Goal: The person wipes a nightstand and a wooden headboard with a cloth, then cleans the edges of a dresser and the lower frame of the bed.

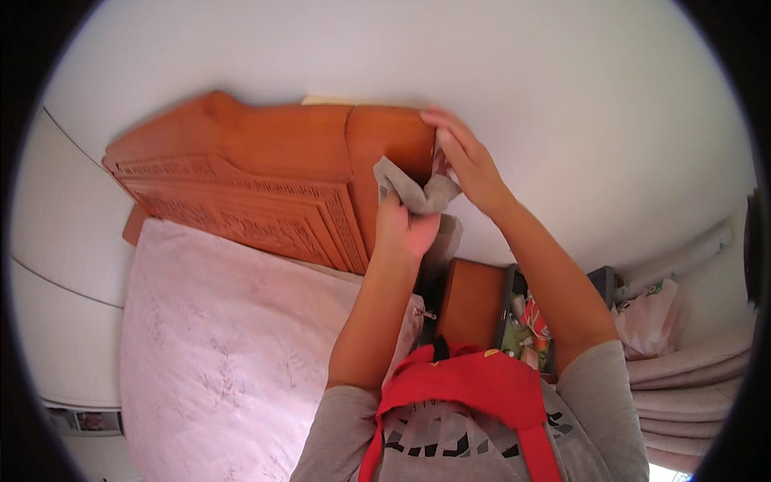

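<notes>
Near the headboard [281, 136] stand one bed [233, 337] and one nightstand [474, 304]; there the left hand [404, 230] clutches one cloth [404, 187]; the right hand [475, 167], I can't tell.

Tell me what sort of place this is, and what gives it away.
Most likely a bedroom in a home: there is a carved wooden headboard, a bed spread with pale pink, plant-patterned fabric, and what looks like a gathered curtain at the right.
</notes>
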The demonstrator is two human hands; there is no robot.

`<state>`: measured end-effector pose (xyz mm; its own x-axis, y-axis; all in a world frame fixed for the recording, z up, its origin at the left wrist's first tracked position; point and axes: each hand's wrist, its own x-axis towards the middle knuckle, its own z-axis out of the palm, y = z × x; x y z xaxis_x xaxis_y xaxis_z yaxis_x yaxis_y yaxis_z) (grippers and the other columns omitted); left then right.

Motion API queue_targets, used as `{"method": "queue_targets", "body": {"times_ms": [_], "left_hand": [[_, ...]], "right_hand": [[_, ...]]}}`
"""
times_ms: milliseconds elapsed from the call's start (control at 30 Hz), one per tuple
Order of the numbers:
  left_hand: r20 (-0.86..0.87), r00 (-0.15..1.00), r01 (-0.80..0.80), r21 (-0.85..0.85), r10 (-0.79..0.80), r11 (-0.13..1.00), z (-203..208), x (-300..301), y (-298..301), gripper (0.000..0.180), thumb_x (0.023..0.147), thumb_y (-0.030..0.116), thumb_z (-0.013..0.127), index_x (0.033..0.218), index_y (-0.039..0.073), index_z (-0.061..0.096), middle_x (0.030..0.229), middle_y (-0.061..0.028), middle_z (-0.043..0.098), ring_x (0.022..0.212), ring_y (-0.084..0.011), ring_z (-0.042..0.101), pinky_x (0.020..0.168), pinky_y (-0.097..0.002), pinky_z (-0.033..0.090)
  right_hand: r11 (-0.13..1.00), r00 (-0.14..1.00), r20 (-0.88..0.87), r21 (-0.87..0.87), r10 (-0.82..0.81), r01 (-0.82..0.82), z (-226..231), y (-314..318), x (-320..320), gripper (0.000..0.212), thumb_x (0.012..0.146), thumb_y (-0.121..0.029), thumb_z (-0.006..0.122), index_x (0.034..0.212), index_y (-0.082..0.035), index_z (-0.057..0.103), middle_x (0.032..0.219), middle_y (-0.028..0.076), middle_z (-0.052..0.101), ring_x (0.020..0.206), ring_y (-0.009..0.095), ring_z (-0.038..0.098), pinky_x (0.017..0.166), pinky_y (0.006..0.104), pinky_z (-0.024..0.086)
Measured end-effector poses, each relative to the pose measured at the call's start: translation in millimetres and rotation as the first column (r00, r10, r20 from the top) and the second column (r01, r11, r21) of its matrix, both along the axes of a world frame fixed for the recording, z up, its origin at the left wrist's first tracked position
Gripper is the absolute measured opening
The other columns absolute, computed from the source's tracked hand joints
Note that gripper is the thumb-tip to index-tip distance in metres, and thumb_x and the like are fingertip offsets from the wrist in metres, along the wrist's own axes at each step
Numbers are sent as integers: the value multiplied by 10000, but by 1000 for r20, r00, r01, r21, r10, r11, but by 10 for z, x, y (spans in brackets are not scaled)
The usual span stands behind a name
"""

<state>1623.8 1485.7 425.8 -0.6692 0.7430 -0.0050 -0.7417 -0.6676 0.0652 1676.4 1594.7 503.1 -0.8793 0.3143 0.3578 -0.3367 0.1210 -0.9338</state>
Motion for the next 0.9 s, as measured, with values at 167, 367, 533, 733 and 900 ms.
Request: {"method": "queue_targets", "body": {"times_ms": [167,367,533,733,900], "left_hand": [[-653,645,-709,-316,398,631,659,419,-319,369,896,150,427,1227,1,363,1259,-124,397,1154,-284,387,957,-414,349],[-723,-442,-737,630,-531,-244,382,-670,-153,320,822,170,515,1082,-17,505,1262,-191,386,1207,-338,304,957,-492,264],[-637,-603,-767,627,-480,132,615,-109,259,289,808,226,553,1019,29,546,1124,-145,510,1074,-332,445,898,-440,334],[-808,-267,-847,-63,-525,528,-1045,1470,147,354,812,230,561,1056,-21,509,1056,-183,507,978,-360,476,842,-428,375],[-536,351,-635,-739,-768,226,-2259,2431,-578,409,881,204,458,1201,-42,392,1188,-245,379,1095,-365,368,940,-389,299]], "right_hand": [[992,916,399,-102,-31,78,-849,29,1251,304,934,-283,418,1002,-15,545,881,27,569,750,90,537,671,247,448],[895,863,487,-433,134,106,-1818,-206,2064,219,908,-178,471,1003,1,552,908,42,579,807,98,557,708,238,479],[928,812,546,-371,208,11,-1759,-42,2113,292,909,-241,468,1103,-26,513,1024,53,568,908,110,553,781,263,457],[315,991,58,-949,124,16,-1688,49,2204,548,873,-331,516,1319,-68,335,1263,59,444,1142,146,416,970,342,323],[973,786,579,-190,217,-129,-2539,-210,2612,493,847,-192,538,1288,-40,378,1226,66,463,1112,135,421,956,280,324]]}}
